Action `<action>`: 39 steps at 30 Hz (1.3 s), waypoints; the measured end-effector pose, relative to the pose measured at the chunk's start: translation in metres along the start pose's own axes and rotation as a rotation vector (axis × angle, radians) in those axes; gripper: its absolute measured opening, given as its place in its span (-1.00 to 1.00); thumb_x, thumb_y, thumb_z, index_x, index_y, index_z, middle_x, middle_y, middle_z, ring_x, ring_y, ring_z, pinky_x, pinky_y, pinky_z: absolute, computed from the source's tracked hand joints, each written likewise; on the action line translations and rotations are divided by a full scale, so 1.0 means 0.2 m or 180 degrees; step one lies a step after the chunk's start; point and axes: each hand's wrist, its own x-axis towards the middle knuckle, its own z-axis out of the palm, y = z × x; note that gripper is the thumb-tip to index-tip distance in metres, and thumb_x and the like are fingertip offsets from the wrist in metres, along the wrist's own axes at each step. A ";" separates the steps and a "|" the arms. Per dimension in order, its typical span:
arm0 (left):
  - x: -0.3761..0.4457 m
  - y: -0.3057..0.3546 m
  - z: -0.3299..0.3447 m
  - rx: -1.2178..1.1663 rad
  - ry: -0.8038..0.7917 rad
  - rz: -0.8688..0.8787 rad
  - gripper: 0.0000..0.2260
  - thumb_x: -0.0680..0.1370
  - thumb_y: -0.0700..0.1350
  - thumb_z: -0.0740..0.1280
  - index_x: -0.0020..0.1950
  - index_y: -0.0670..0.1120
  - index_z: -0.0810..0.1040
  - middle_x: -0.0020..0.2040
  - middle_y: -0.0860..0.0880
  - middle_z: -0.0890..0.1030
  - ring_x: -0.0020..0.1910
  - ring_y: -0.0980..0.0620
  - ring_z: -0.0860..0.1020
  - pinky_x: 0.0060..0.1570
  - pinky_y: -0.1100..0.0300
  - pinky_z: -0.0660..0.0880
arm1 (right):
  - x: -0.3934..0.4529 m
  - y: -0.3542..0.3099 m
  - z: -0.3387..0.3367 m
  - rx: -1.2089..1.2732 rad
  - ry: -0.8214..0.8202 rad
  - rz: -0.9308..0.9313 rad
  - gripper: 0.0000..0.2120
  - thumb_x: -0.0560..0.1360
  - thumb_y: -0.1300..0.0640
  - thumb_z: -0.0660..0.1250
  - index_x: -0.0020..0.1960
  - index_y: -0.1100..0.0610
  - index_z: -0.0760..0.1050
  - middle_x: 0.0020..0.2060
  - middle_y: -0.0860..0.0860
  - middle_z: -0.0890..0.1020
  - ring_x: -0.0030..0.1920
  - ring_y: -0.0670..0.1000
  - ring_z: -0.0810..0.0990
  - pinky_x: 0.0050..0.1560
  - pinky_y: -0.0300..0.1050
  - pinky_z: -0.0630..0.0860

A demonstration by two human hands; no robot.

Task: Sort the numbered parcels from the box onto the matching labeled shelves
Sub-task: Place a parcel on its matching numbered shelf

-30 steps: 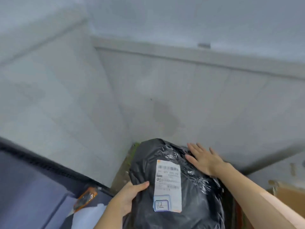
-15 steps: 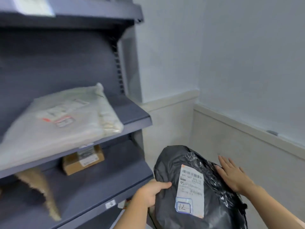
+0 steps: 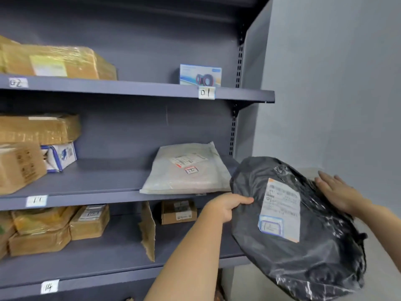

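A black bag (image 3: 303,246) is held up in the air at the near right, in front of the right end of the grey shelves (image 3: 130,92). The left hand (image 3: 227,206) grips its left edge, fingers curled under and the thumb lying across the top. The right hand (image 3: 338,192) lies flat on the bag's upper right side with its fingers straight and slightly spread. A white label (image 3: 281,208) is stuck on the bag's face, with a blue-framed box at its lower end; the number written there is too blurred to read.

Just left of the bag, on the middle shelf, lies a white mailer (image 3: 186,170) with a small tag reading 12; the bag's upper left edge overlaps the mailer's right corner in the view, and contact cannot be told. Further left on that shelf sit brown cartons (image 3: 32,148) and a white-and-blue box (image 3: 63,156), above a shelf tag (image 3: 36,200) reading 11.

On the top shelf a small blue box (image 3: 200,74) stands above a tag marked 01 (image 3: 206,92), and a taped brown parcel (image 3: 58,63) lies at the left above a tag marked 02 (image 3: 18,83).

On the lower shelf are taped brown parcels (image 3: 58,229) at the left, an upright scrap of cardboard (image 3: 148,231) in the middle, and a small brown box (image 3: 179,211) at the back. A tag marked 14 (image 3: 49,286) is on that shelf's edge.
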 end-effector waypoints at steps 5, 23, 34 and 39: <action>-0.12 0.29 -0.19 -0.0265 0.0439 0.0289 -0.88 0.55 -0.25 0.32 -0.18 -0.22 0.54 -0.49 -0.08 0.61 -0.38 -0.02 0.59 -0.15 0.09 0.50 | 0.08 -0.13 -0.18 0.0220 0.0214 -0.0133 -0.20 0.53 -0.35 -0.23 0.54 0.20 0.02 0.53 0.08 0.06 0.54 0.07 -0.02 0.52 -0.09 -0.16; -0.06 0.60 -1.02 -0.0837 0.1215 0.0889 -0.92 0.54 -0.24 0.33 0.01 -0.22 0.57 -0.35 -0.13 0.67 -0.28 -0.06 0.62 -0.18 0.08 0.56 | 0.43 -0.82 0.18 0.0039 -0.0188 -0.0805 -0.43 0.64 -0.13 -0.18 0.55 0.12 -0.01 0.55 0.02 0.03 0.55 0.03 -0.09 0.52 0.10 -0.08; 0.06 0.68 -1.20 -0.1376 0.1243 0.1130 -0.83 0.60 -0.20 0.20 -0.13 -0.21 0.51 -0.45 -0.14 0.63 -0.20 -0.11 0.53 -0.19 0.07 0.47 | 0.55 -0.85 0.24 -0.0045 -0.0261 -0.0548 -0.46 0.65 -0.12 -0.17 0.56 0.09 -0.04 0.55 -0.02 0.00 0.54 0.01 -0.14 0.52 0.04 -0.11; 0.14 0.70 -1.21 -0.1607 0.1193 0.1124 -0.80 0.60 -0.17 0.17 -0.10 -0.24 0.51 -0.31 -0.20 0.63 -0.20 -0.13 0.52 -0.15 0.04 0.47 | 0.58 -0.82 0.27 -0.0120 -0.0299 -0.0488 -0.45 0.65 -0.12 -0.19 0.56 0.09 -0.06 0.55 -0.02 -0.02 0.54 0.01 -0.16 0.53 0.05 -0.12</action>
